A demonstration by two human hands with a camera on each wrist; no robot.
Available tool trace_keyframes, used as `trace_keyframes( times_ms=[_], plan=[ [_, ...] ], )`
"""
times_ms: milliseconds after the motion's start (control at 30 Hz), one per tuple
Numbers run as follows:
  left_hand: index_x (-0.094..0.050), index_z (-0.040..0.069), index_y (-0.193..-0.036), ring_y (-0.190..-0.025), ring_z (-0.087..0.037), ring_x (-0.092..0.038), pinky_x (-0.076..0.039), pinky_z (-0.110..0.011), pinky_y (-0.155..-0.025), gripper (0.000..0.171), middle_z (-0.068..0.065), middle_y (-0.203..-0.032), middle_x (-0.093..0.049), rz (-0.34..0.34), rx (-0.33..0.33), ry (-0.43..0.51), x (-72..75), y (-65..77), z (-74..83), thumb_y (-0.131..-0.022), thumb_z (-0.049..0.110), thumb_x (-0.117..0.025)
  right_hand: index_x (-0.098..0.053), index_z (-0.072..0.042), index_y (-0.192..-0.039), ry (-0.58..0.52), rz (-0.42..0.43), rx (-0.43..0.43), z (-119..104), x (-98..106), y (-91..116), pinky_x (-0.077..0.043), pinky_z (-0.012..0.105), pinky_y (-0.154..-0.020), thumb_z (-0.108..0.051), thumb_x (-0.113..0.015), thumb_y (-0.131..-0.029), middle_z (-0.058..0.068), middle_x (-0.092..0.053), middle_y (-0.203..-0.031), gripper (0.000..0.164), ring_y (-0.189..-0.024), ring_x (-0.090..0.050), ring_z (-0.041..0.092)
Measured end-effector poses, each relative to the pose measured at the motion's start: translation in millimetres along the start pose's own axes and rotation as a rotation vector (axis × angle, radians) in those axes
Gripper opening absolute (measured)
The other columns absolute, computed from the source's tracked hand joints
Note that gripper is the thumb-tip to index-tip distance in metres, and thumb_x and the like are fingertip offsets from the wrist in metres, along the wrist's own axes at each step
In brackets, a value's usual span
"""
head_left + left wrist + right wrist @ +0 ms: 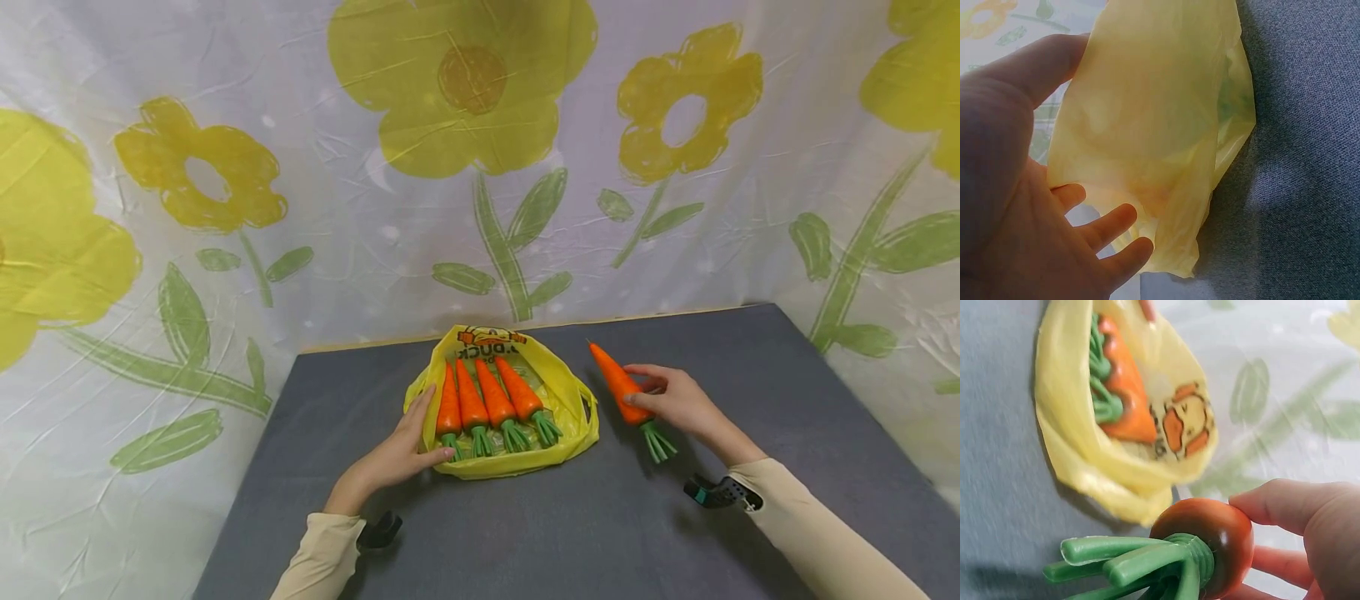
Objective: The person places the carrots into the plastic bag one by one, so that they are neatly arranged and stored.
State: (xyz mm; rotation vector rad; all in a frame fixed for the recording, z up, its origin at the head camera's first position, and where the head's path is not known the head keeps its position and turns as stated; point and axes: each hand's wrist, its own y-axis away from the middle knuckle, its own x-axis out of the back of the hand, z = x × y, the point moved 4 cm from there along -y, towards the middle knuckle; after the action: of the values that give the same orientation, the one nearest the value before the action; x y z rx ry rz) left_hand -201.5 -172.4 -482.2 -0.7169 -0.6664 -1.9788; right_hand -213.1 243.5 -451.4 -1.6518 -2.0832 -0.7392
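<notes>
A yellow plastic bag (577, 429) with a duck print lies with its mouth spread wide. Several carrots (491, 398) with green stems are side by side inside it. At its left rim my left hand (397, 454) touches the bag with fingers and thumb spread apart; in the left wrist view, the plastic hides the thumb's tip. To the right of the bag, my right hand (675, 400) grips another carrot (617, 379) between thumb and fingers, its tip slanting up and left. The right wrist view shows this carrot's thick end (1222, 540) and stems close up.
The dark grey tabletop (525, 533) bears the bag. A pale curtain (360, 250) printed with yellow flowers hangs behind and at both sides. Each wrist wears a black strap (716, 492).
</notes>
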Motion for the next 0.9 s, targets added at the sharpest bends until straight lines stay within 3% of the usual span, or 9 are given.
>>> trace_keyframes(
  times_ms=[433, 700, 900],
  plan=[
    [0.008, 0.018, -0.160, -0.155, -0.040, -0.001, -0.020, -0.064, -0.118, 0.107, -0.017, -0.167, 0.004, 0.001, -0.002, 0.004, 0.9, 0.4, 2.6, -0.091, 0.044, -0.069, -0.053, -0.010, -0.143, -0.033, -0.075, 0.091, -23.5, -32.1, 2.6, -0.056, 0.031, -0.070, -0.029, -0.071, -0.091, 0.020, -0.068, -0.117, 0.058, -0.092, -0.068, 0.019],
    [0.008, 0.017, -0.160, -0.155, -0.040, 0.000, -0.019, -0.064, -0.119, 0.107, -0.017, -0.167, 0.005, -0.004, -0.007, 0.014, 1.5, 0.7, 3.9, -0.091, 0.044, -0.069, -0.055, -0.010, -0.141, -0.019, -0.091, 0.154, -34.2, -44.5, -5.6, -0.054, 0.030, -0.068, -0.028, -0.071, -0.090, 0.019, -0.069, -0.116, 0.056, -0.090, -0.067, 0.018],
    [0.007, 0.016, -0.160, -0.155, -0.039, 0.001, -0.019, -0.064, -0.119, 0.106, -0.017, -0.167, 0.005, -0.003, -0.005, 0.014, 1.1, 0.2, 4.0, -0.091, 0.043, -0.069, -0.056, -0.011, -0.141, -0.014, -0.096, 0.145, -40.5, -51.7, -15.9, -0.052, 0.030, -0.066, -0.025, -0.071, -0.090, 0.018, -0.069, -0.115, 0.055, -0.086, -0.066, 0.017]
  ],
)
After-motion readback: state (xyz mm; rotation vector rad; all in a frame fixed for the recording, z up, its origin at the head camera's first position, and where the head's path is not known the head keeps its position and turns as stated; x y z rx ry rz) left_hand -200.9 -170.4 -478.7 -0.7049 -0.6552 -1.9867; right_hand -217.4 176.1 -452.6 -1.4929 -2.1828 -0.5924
